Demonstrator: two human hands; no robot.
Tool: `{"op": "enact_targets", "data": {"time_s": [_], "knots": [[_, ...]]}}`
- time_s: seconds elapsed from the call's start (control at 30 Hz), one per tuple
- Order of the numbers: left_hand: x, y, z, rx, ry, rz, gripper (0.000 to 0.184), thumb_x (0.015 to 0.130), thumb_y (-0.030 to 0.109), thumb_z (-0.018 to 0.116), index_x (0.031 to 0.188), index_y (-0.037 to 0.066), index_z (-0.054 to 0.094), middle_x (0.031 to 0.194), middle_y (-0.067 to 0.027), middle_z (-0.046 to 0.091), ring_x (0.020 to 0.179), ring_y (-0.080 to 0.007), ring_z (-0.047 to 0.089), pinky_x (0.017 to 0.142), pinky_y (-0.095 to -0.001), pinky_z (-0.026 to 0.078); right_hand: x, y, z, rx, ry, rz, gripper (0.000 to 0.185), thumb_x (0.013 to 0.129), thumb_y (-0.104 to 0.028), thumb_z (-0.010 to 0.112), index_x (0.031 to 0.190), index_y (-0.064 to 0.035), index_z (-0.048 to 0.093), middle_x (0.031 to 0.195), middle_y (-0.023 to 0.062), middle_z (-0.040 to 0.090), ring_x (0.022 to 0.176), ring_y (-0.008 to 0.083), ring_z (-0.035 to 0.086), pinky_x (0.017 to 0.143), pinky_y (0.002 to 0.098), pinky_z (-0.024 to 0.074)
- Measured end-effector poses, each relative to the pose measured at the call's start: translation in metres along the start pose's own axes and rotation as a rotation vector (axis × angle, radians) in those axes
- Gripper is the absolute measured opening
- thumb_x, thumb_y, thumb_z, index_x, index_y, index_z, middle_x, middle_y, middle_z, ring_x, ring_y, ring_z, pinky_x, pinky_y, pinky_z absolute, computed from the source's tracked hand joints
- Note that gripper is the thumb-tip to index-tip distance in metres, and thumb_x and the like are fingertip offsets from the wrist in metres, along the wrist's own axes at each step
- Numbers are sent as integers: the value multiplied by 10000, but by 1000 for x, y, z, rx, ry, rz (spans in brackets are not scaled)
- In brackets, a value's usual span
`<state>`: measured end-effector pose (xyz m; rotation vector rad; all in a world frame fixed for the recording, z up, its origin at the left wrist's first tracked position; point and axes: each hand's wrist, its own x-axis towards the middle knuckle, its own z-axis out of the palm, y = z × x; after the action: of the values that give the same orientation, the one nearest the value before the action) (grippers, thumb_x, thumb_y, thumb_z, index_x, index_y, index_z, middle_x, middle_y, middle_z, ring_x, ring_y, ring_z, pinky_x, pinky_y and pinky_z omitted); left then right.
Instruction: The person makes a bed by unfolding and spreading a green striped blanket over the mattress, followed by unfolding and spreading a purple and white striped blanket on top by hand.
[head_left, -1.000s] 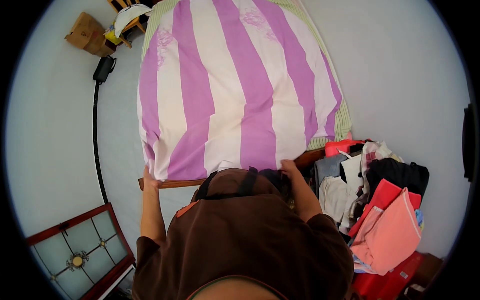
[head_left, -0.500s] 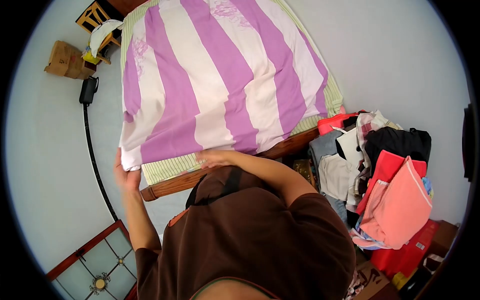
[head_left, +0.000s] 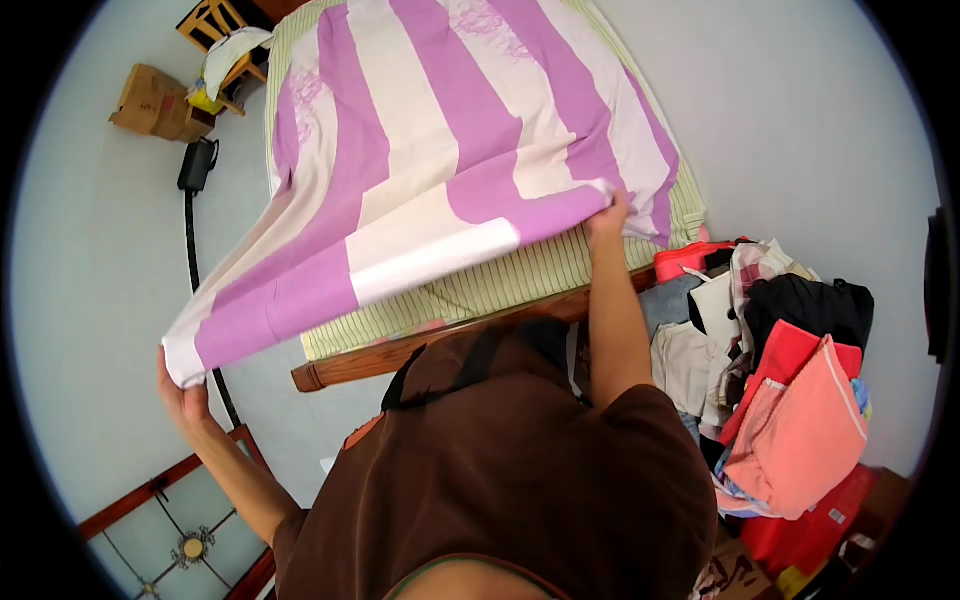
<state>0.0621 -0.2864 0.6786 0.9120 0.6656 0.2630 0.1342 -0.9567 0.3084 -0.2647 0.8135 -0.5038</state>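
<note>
Between the left hand (head_left: 184, 396) and the right hand (head_left: 606, 213), the near edge of a purple-and-white sheet (head_left: 430, 160) stretches, the rest spread beyond. The left grips a corner, the right the edge. Near the right hand lies green-striped bedding (head_left: 520, 279); clothes (head_left: 795, 430) are heaped right of that hand.
</note>
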Motion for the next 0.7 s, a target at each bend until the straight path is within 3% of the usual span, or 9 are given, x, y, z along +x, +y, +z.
{"op": "enact_targets", "data": {"time_s": [0.13, 0.2, 0.37, 0.43, 0.5, 0.57, 0.6, 0.63, 0.7], "knots": [[19, 12, 7, 94, -23, 38, 387, 941, 210, 418, 1231, -46, 410, 1249, -185, 478, 1133, -299, 489, 970, -437, 410, 13, -60, 41, -7, -39, -124, 360, 873, -205, 460, 1149, 25, 471, 1118, 171, 533, 1022, 303, 533, 896, 441, 445], [36, 22, -4, 110, -17, 61, 393, 938, 215, 420, 1234, -44, 410, 1248, -180, 482, 1136, -300, 487, 974, -441, 403, 85, -97, 7, -57, -194, -185, 342, 845, -207, 530, 1119, -9, 478, 1045, 110, 561, 988, 274, 534, 839, 447, 455], [88, 15, -74, 126, 125, 57, 398, 933, 240, 414, 1227, -28, 433, 1252, -169, 486, 1141, -308, 484, 986, -460, 377, 76, -186, -28, -468, -182, -302, 219, 784, -56, 527, 968, 56, 565, 881, 145, 607, 767, 235, 611, 675, 340, 525], [113, -11, -128, 90, 133, 6, 402, 934, 253, 403, 1222, -24, 443, 1242, -164, 499, 1138, -302, 487, 979, -459, 380, 68, -196, -38, -373, 3, -226, 314, 840, -117, 390, 1058, 76, 509, 1051, 183, 561, 963, 283, 571, 848, 372, 489], [105, -43, -152, 78, 313, -88, 395, 930, 230, 400, 1226, -28, 444, 1257, -160, 492, 1147, -309, 481, 978, -459, 378, 23, -188, -58, -413, 62, -276, 338, 844, -107, 359, 1100, 77, 480, 1107, 177, 541, 1033, 284, 535, 920, 367, 440], [128, -75, -234, 127, 404, -149, 394, 915, 220, 412, 1209, -35, 466, 1229, -141, 521, 1132, -301, 498, 955, -456, 400, -26, -175, -82, -576, 32, -324, 332, 823, -97, 391, 1078, 83, 503, 1090, 167, 561, 1000, 264, 554, 887, 362, 458], [134, -92, -271, 108, 520, -162, 407, 911, 219, 419, 1211, -54, 457, 1217, -139, 529, 1116, -292, 512, 944, -443, 408, -12, -176, -121, -532, 9, -173, 316, 792, -93, 437, 1034, 82, 540, 1046, 161, 584, 972, 265, 568, 864, 368, 471], [127, -106, -294, 129, 559, -189, 398, 896, 179, 449, 1226, -44, 449, 1189, -149, 546, 1097, -296, 524, 935, -420, 416, -6, -167, -149, -402, 252, -198, 390, 720, -102, 429, 1043, 104, 499, 1081, 222, 545, 1014, 366, 546, 901, 467, 460], [111, -128, -325, 151, 671, -209, 373, 871, 161, 454, 1189, -32, 481, 1144, -150, 567, 1053, -287, 545, 898, -416, 438, -27, -154, -188, -441, 194, -31, 434, 635, -59, 483, 1040, 98, 489, 1058, 201, 545, 957, 355, 565, 855, 494, 477]]}}
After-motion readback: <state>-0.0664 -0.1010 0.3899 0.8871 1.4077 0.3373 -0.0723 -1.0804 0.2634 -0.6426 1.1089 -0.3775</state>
